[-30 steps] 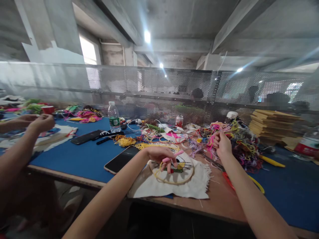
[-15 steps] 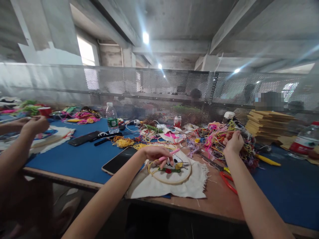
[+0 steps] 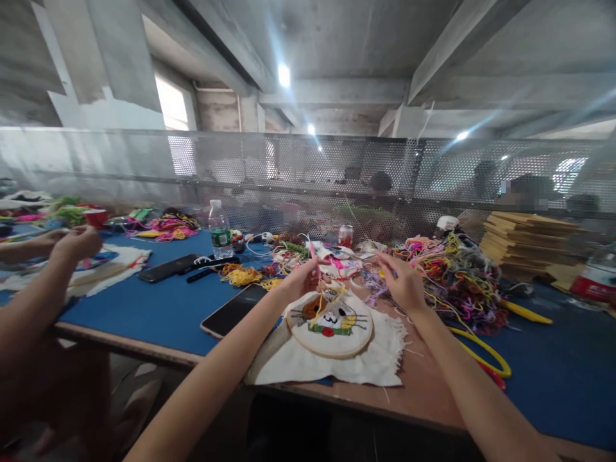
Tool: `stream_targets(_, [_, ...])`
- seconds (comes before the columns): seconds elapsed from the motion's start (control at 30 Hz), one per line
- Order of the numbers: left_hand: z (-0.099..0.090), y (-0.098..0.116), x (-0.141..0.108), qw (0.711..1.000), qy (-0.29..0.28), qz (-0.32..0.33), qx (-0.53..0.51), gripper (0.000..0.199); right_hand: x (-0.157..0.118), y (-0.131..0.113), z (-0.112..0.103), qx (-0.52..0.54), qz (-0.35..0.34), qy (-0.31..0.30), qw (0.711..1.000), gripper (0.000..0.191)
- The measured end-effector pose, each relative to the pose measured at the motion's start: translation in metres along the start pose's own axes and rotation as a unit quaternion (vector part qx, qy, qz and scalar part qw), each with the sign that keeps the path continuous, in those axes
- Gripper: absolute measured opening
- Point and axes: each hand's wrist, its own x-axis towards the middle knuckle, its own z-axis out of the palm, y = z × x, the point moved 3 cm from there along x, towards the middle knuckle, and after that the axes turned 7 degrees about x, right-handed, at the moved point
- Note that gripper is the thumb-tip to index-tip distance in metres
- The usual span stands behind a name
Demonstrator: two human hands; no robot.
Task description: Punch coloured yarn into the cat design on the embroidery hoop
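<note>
A round embroidery hoop (image 3: 332,354) lies on white frayed cloth (image 3: 385,369), its stitched cat face showing a green and red collar. Above the hoop's upper left, my left hand (image 3: 304,281) is closed on a pink pen-like tool (image 3: 314,255), with yellow yarn (image 3: 318,308) running down to the cloth. My right hand (image 3: 402,282) is raised to the right of the hoop, fingers pinched together; whatever they hold is too small to make out. Beside my right forearm lie scissors with yellow and red handles (image 3: 498,366).
A tangled yarn pile (image 3: 462,276) stands at right, near envelopes (image 3: 524,244) and a large bottle (image 3: 594,279). At left are a phone (image 3: 233,311), a water bottle (image 3: 220,234) and another person's hands (image 3: 79,244). A can (image 3: 345,236) stands behind.
My right hand has moved left from the yarn pile towards the hoop. My left hand has risen and turned the pink tool upright. The scissors have shifted right.
</note>
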Motion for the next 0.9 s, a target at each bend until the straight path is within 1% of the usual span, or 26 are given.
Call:
stream_targets(0.03, [-0.001,0.002,0.0,1.0,0.015,0.007,-0.009,0.033,-0.001,-0.001,0.006,-0.004,-0.011,-0.029,1.0,0.037])
stream_targets(0.1, [-0.002,0.005,-0.002,1.0,0.017,0.016,-0.019,0.04,-0.003,-0.002,0.015,-0.002,-0.026,-0.075,0.997,0.042])
stream_targets(0.17, [-0.002,0.007,-0.004,0.999,-0.001,0.029,-0.019,0.046,-0.005,-0.004,0.02,0.013,-0.03,-0.098,0.995,0.04])
stream_targets(0.2, [-0.001,0.008,-0.004,0.999,-0.013,0.038,-0.017,0.048,-0.005,-0.006,0.02,0.025,-0.026,-0.097,0.995,0.037])
stream_targets(0.27, [-0.001,0.009,-0.005,0.998,-0.03,0.061,-0.016,0.05,-0.005,-0.01,0.017,0.057,-0.003,-0.072,0.996,0.03])
stream_targets(0.33, [-0.001,0.01,-0.005,0.996,-0.034,0.074,-0.02,0.051,-0.002,-0.013,0.012,0.116,0.047,-0.012,0.992,0.026])
stream_targets(0.37, [-0.002,0.01,-0.005,0.996,-0.031,0.076,-0.023,0.052,-0.001,-0.013,0.01,0.16,0.082,0.017,0.984,0.026])
stream_targets(0.4, [-0.002,0.01,-0.005,0.996,-0.022,0.078,-0.024,0.052,0.0,-0.012,0.009,0.213,0.122,0.04,0.969,0.027])
stream_targets(0.43, [-0.003,0.01,-0.005,0.996,-0.01,0.081,-0.022,0.052,0.002,-0.011,0.009,0.269,0.164,0.055,0.947,0.028])
stream_targets(0.5, [-0.005,0.01,-0.004,0.996,0.026,0.089,-0.007,0.052,0.004,-0.007,0.011,0.371,0.232,0.061,0.897,0.032])
stream_targets(0.53, [-0.006,0.01,-0.003,0.994,0.047,0.093,0.008,0.052,0.005,-0.005,0.012,0.408,0.252,0.06,0.876,0.034])
stream_targets(0.57, [-0.008,0.01,-0.003,0.993,0.07,0.096,0.026,0.052,0.006,-0.004,0.012,0.433,0.262,0.063,0.86,0.035])
stream_targets(0.6, [-0.009,0.01,-0.002,0.99,0.092,0.098,0.045,0.052,0.006,-0.003,0.011,0.448,0.265,0.071,0.851,0.037])
stream_targets(0.67, [-0.011,0.01,-0.002,0.983,0.127,0.104,0.078,0.051,0.007,0.0,0.007,0.472,0.255,0.096,0.838,0.039])
stream_targets(0.73, [-0.011,0.01,-0.002,0.981,0.13,0.107,0.096,0.051,0.008,0.002,0.002,0.514,0.247,0.12,0.813,0.038])
stream_targets(0.83, [-0.009,0.008,0.0,0.986,0.097,0.095,0.1,0.052,0.008,0.009,-0.002,0.596,0.277,0.132,0.742,0.03])
stream_targets(0.9, [-0.009,0.007,0.001,0.984,0.107,0.096,0.105,0.05,0.008,0.012,-0.003,0.634,0.304,0.135,0.698,0.025])
